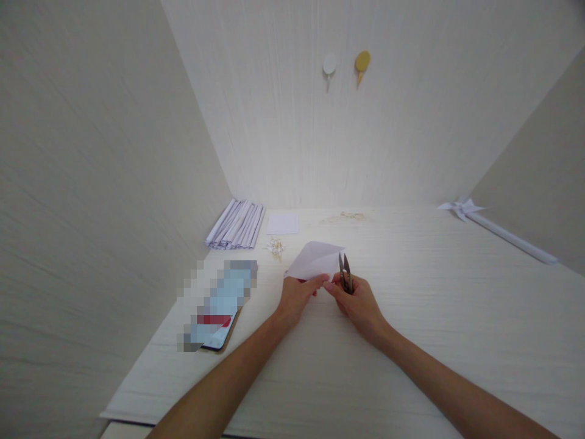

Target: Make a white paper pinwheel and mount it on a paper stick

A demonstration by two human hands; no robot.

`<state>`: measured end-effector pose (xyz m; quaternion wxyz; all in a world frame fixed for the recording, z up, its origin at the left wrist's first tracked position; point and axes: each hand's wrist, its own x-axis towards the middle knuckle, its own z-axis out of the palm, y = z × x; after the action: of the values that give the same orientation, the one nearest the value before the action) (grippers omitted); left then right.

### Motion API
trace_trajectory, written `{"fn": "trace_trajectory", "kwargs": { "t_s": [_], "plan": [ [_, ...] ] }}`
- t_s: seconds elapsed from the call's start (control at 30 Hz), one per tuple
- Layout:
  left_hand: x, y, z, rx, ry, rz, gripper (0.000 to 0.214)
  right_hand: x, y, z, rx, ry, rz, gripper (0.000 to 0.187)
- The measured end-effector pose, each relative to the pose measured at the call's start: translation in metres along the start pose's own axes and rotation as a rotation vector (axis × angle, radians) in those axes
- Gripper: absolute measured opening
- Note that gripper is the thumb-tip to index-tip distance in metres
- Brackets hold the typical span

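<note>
A sheet of white paper (pixel 315 261), partly bent over, is in front of me just above the table. My left hand (pixel 296 297) is closed on its lower edge, with the thumb on top. A small red patch shows under the paper beside the left fingers; I cannot make out what it is. My right hand (pixel 359 305) is wrapped round small dark thread snips (pixel 346 274), whose two blades point away from me and stand slightly apart. The right thumb and fingertips are close to the paper's lower right corner; whether they pinch it is unclear.
Rolled paper sticks (pixel 236 225) lie at the back left, near a square of paper (pixel 283 224) and a pile of small pins or scraps (pixel 276 247). A phone (pixel 223 305) lies left. A paper pinwheel (pixel 464 209) on a stick rests right. Two hooks (pixel 362 61) are on the wall.
</note>
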<state>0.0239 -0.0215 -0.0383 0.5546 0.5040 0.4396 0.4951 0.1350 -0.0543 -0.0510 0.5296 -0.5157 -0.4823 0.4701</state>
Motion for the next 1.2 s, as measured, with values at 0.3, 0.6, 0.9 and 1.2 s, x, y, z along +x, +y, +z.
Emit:
{"fn": "trace_trajectory", "kwargs": {
  "t_s": [0.3,0.6,0.9,1.2],
  "plan": [
    [-0.0004,-0.0037,0.0009,-0.098,0.001,-0.067,0.013,-0.0001,-0.0025,0.0012,0.08,-0.007,0.039,0.023],
    [-0.0021,-0.0013,0.0007,-0.154,-0.018,-0.165,0.013,0.0006,-0.0036,0.0018,0.171,0.001,0.05,0.025],
    [-0.0012,0.0012,0.0001,-0.278,-0.09,-0.239,0.012,0.0001,-0.0039,0.0008,0.217,0.004,0.059,0.026],
    [-0.0005,0.0002,-0.0018,-0.314,-0.119,-0.256,0.009,0.0004,-0.0025,0.0007,0.232,0.003,0.065,0.026]
  ]
}}
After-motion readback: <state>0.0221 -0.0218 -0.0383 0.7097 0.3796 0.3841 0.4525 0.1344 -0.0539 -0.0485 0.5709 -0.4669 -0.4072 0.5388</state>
